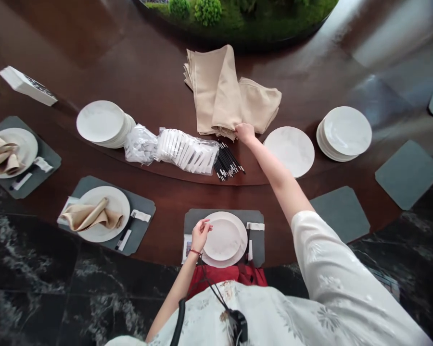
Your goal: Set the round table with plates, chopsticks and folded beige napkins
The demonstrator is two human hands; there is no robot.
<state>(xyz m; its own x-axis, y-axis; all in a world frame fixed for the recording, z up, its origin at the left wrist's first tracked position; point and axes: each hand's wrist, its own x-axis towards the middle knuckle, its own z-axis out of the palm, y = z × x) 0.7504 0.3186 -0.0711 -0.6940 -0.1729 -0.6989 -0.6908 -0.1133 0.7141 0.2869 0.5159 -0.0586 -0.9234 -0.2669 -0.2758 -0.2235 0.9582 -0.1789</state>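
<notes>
The right hand pinched the corner of the beige napkins; the left hand hung loose and empty above a white plate. A hard tug could have scattered the nearby chopsticks.

no words can be read; the dark print on the white box is too blurred.

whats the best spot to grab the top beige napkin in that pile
Probably the near folded end of the top beige napkin, pinching from the near side, where the right hand touches the pile. The cloth lies in soft, loose folds there, so the top layer should be easiest to separate.
</notes>
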